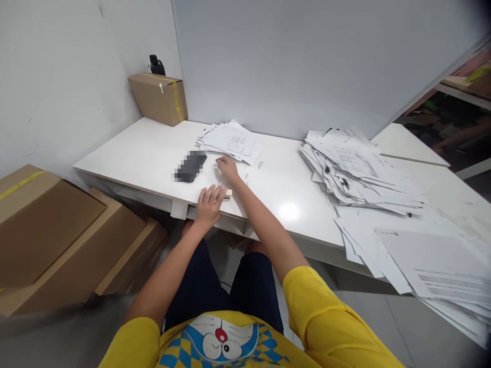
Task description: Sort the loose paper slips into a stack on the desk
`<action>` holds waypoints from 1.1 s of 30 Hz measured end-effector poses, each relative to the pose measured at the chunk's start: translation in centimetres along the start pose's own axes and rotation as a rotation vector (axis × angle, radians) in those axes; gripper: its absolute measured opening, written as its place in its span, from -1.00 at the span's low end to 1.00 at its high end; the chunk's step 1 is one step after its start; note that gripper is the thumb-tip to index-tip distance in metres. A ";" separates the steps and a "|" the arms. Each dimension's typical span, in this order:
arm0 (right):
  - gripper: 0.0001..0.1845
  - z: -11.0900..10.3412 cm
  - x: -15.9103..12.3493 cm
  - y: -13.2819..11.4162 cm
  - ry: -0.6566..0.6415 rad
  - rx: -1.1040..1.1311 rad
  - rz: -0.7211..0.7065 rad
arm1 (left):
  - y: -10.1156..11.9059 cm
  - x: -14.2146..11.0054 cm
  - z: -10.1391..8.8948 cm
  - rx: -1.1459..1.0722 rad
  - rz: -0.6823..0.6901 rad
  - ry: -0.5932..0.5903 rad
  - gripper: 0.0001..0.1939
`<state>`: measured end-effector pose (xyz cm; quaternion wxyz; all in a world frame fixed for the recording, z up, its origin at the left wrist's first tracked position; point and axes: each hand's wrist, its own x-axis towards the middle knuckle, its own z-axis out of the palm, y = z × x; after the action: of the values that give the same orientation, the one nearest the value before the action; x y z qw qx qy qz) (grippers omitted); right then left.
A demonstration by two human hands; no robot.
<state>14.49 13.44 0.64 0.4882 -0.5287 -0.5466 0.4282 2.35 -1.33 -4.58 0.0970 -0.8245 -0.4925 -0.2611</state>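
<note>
My left hand (209,207) lies at the table's front edge with its fingers stretched out and slightly apart. Beside its fingertips, partly covered by them, is a small cream-coloured thing with a metal part, like a small stapler (228,194). Just beyond, my right hand (228,168) rests low over the table, fingers bent and pinched together. What its fingertips hold, if anything, is too small to make out. A dark phone (192,166), partly pixelated, lies to the left of my right hand. Behind that hand is a loose pile of printed papers (233,140).
A large untidy paper stack (349,158) covers the right of the white table (126,153), with loose sheets (433,260) overhanging the front edge. A taped carton (157,97) stands at the back left corner. More cartons (49,230) stand left of my legs.
</note>
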 end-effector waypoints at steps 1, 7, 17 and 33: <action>-0.84 0.5 -0.6 -0.2 -0.025 -0.041 -0.032 | -0.1 0.0 0.0 -0.003 0.002 0.002 -0.34; -0.81 -1.1 -4.2 -0.9 -0.100 -0.209 -0.133 | -1.0 0.4 0.5 -0.023 0.059 0.081 -0.34; -0.68 -19.3 -25.1 1.6 0.337 -0.776 -0.426 | -1.6 2.2 1.4 -0.130 0.087 0.215 -0.38; -0.20 -36.1 -35.3 5.2 0.552 -1.311 0.291 | -0.8 2.9 0.7 -0.232 0.004 0.133 -0.31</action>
<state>49.65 -23.06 -1.68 0.1291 -0.8689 -0.4719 -0.0757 3.03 1.55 -3.77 0.0341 -0.8121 -0.4499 -0.3701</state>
